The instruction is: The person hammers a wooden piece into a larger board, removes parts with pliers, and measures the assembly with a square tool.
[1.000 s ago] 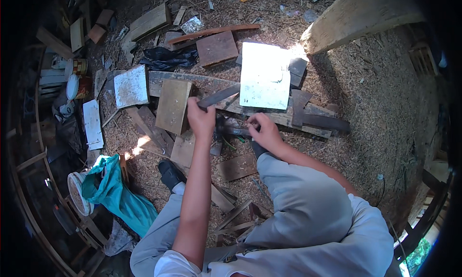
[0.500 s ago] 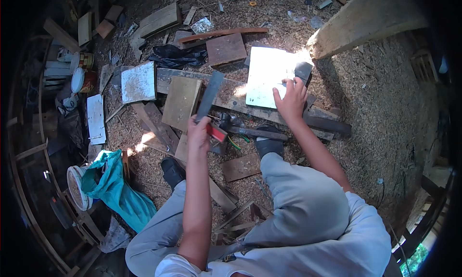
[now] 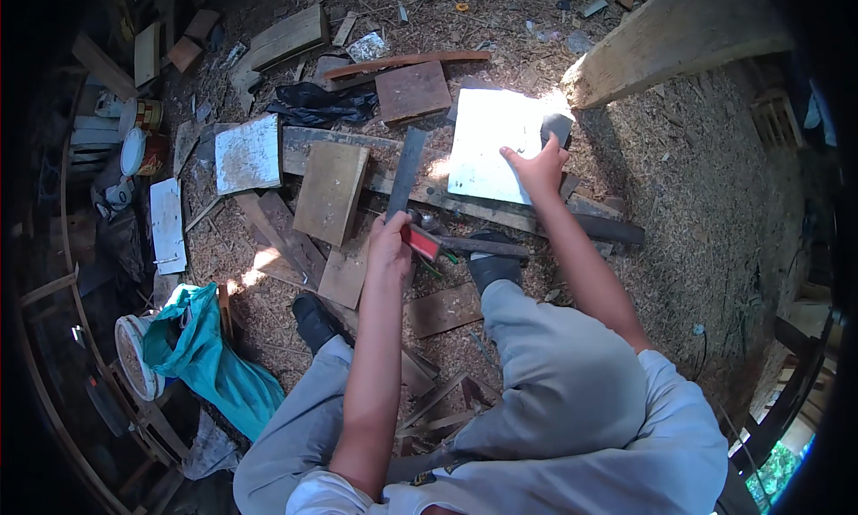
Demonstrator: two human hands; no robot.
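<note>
My left hand point(image 3: 391, 242) is closed around the red handle point(image 3: 420, 241) of a try square, its grey metal blade point(image 3: 407, 171) pointing away from me. To the right, a white board point(image 3: 490, 144), glaring in sunlight, lies on a long plank point(image 3: 357, 171). My right hand point(image 3: 542, 168) is at the board's right edge, thumb over its face and the other fingers bent round the edge, partly hidden. Those fingers touch or nearly touch a dark grey flat piece point(image 3: 556, 126). A hammer point(image 3: 483, 246) lies just right of my left hand, its head partly covered.
Wood blocks point(image 3: 331, 193), a paint-stained white board point(image 3: 248, 155) and a black plastic bag point(image 3: 323, 104) lie on the shaving-strewn ground. A teal sack point(image 3: 210, 354) leans by a white bucket point(image 3: 138, 354) at left. A thick timber point(image 3: 670, 46) slants in at upper right. My shoes point(image 3: 494, 263) flank scattered offcuts.
The left hand and try square have shifted slightly right, the blade standing more upright. My right hand's fingers, spread on the white board before, now bend at its right edge.
</note>
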